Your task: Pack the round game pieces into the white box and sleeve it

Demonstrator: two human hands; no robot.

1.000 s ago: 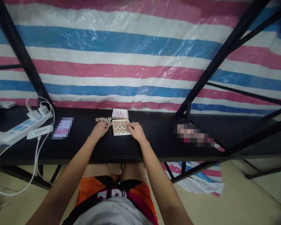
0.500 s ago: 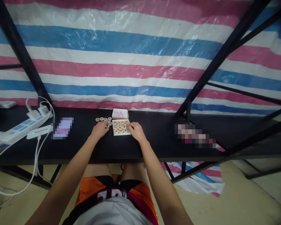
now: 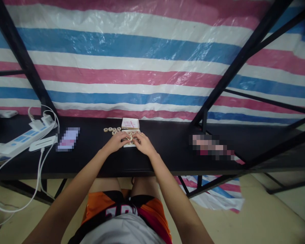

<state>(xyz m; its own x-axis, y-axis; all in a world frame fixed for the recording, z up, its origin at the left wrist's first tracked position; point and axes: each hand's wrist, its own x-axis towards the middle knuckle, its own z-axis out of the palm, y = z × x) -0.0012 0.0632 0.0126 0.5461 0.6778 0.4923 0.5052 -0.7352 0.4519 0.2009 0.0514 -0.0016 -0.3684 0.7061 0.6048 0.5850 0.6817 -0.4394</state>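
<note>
A small white open box (image 3: 129,145) of round Chinese chess pieces lies on the dark table in front of me. My left hand (image 3: 117,141) reaches over the box's left side, fingers closed on a Chinese chess piece (image 3: 130,138) just above the others. From the right, my right hand (image 3: 143,142) leans over the box with curled fingers and thumb among the pieces; whatever they pinch is hidden. Several loose chess pieces (image 3: 110,129) sit left of the box, partly behind my left hand. The white lid (image 3: 130,123) with pink markings rests just behind the box.
A white power strip (image 3: 22,138) with plugs and cables, a white device (image 3: 42,143) and a blurred phone (image 3: 68,139) occupy the left of the table. A blurred item (image 3: 210,145) lies at right. Black metal frame bars (image 3: 225,83) stand before a striped plastic sheet (image 3: 132,61).
My left hand has moved right, from the loose pieces to over the box, carrying a piece. My right hand has shifted left from the box's right edge to over its pieces.
</note>
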